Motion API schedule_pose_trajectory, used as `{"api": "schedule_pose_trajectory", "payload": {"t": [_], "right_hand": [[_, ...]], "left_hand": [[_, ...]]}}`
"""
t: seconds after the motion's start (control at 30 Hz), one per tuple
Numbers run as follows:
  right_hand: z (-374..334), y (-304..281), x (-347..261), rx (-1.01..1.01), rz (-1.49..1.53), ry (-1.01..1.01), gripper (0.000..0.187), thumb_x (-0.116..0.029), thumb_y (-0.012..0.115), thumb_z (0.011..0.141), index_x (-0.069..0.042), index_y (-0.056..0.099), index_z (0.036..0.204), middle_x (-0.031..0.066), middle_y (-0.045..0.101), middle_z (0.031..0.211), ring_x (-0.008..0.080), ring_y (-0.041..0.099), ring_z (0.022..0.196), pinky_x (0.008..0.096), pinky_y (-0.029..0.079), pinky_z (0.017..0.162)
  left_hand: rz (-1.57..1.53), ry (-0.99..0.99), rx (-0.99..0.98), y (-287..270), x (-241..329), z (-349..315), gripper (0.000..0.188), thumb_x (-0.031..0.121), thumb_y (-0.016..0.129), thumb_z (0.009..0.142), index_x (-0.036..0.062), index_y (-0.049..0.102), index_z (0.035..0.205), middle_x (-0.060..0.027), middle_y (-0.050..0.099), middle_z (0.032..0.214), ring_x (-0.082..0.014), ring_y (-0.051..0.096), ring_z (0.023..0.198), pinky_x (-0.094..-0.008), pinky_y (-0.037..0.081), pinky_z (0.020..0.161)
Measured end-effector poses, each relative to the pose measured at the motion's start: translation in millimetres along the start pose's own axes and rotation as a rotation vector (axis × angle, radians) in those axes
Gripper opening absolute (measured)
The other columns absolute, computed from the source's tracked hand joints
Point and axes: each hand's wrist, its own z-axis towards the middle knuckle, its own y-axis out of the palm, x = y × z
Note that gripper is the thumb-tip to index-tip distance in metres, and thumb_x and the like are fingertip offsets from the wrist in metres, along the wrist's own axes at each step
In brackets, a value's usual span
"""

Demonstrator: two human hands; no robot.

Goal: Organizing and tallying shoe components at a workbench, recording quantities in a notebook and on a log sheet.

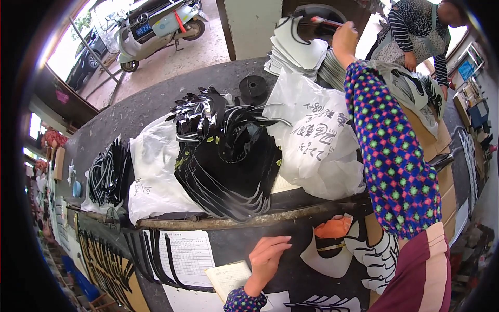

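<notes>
My right hand (345, 40) reaches far out, its fingers closed round a slim stick-like tool (326, 21) with a red end; its exact kind is too small to make out. Just beside and below it lies a stack of white cut-out pieces (299, 47) with black edging. My left hand (266, 258) hovers near the front, fingers stretched out and holding nothing, beside an open notebook (228, 277). To its right rests a white curved piece (326, 260) with an orange scrap (333, 227) on it. Several white pieces with black edges (377, 260) overlap farther right.
A pile of black cut pieces (228, 161) lies on white plastic bags (322, 156) mid-table. A black spool (253, 89) stands behind. Black strips (163, 255) cross a printed sheet (192, 255). A wooden rail (249, 218) runs along the raised tabletop. Another person (416, 36) stands far right.
</notes>
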Motion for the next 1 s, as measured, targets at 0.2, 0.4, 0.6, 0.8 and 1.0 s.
{"api": "schedule_pose_trajectory", "payload": {"t": [0.2,0.4,0.6,0.8,1.0], "right_hand": [[48,-49,8,-0.049,-0.136,-0.141,0.020,-0.012,0.053,0.092,0.006,0.052,0.099,0.0309,0.066,0.091,0.0463,0.067,0.088,0.0513,0.056,0.076],[50,-55,3,0.020,-0.215,-0.506,0.011,-0.004,0.047,0.092,0.005,0.053,0.097,0.0234,0.064,0.083,0.0393,0.066,0.073,0.0449,0.056,0.063],[57,-87,6,-0.192,-0.176,-0.552,0.013,-0.006,0.046,0.090,0.005,0.053,0.093,0.0278,0.063,0.076,0.0458,0.065,0.074,0.0514,0.053,0.065],[39,-86,23,-0.286,0.117,-0.482,0.017,-0.008,0.051,0.087,0.008,0.055,0.082,0.0322,0.059,0.073,0.0482,0.062,0.076,0.0529,0.051,0.064],[16,-118,69,-0.379,0.379,-0.413,0.017,-0.009,0.052,0.089,0.007,0.056,0.089,0.0314,0.059,0.078,0.0465,0.062,0.071,0.0478,0.050,0.062]], "left_hand": [[-0.068,-0.022,0.066,14,-1,23,0.016,-0.008,0.067,0.075,0.0011,0.072,0.087,-0.0110,0.073,0.096,-0.0252,0.067,0.085,-0.0304,0.052,0.075],[-0.098,0.018,0.162,20,13,114,0.014,-0.005,0.066,0.084,-0.0006,0.070,0.096,-0.0090,0.070,0.098,-0.0167,0.064,0.084,-0.0247,0.050,0.076],[0.163,0.451,0.083,66,-19,280,0.033,-0.005,0.054,0.081,0.0066,0.065,0.110,-0.0202,0.060,0.121,-0.0369,0.052,0.119,-0.0446,0.039,0.103],[0.812,0.652,-0.019,143,-94,440,0.041,0.030,0.051,0.095,0.0107,0.053,0.132,-0.0222,0.042,0.142,-0.0429,0.037,0.133,-0.0496,0.032,0.111],[1.053,0.454,-0.137,197,-150,544,0.064,0.045,0.051,0.093,0.0137,0.036,0.147,-0.0200,0.035,0.149,-0.0457,0.033,0.135,-0.0548,0.036,0.107]]}}
